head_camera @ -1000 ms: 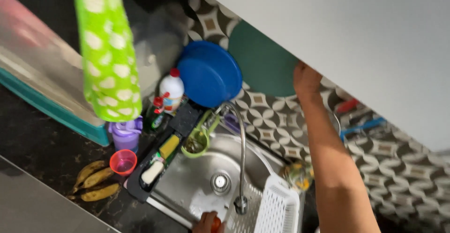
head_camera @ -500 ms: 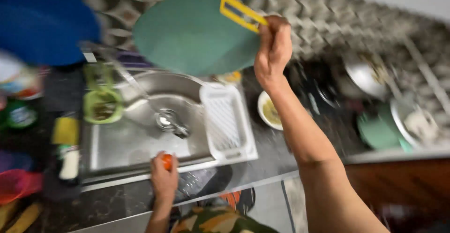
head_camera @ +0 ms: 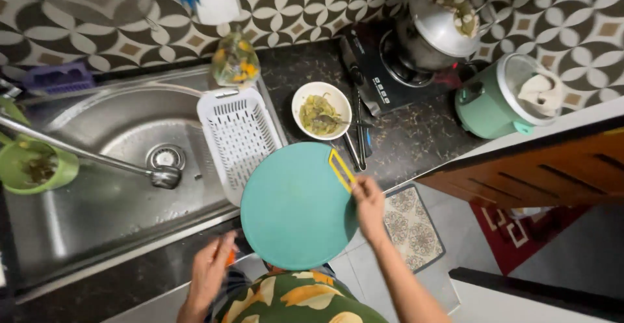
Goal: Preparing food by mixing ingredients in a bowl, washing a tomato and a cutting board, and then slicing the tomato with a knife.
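Observation:
My right hand (head_camera: 368,207) grips the right edge of a round teal cutting board (head_camera: 292,207) near its yellow handle slot (head_camera: 341,169), holding it flat over the counter's front edge. Below the board's left side, my left hand (head_camera: 212,272) is closed on a small orange thing (head_camera: 230,257), seen only in part. A white plastic drain basket (head_camera: 236,140) lies on the right part of the steel sink (head_camera: 97,186), just left of the board.
A white bowl of cooked greens (head_camera: 321,111) stands behind the board, tongs (head_camera: 356,142) beside it. A metal pot (head_camera: 434,28) sits on a black cooktop (head_camera: 378,76); a green rice cooker (head_camera: 502,95) stands right. A green cup (head_camera: 34,167) sits under the tap (head_camera: 91,159).
The teal board came down from up by the wall to just above the counter's front edge. The view swung down and to the right over the sink and cooktop.

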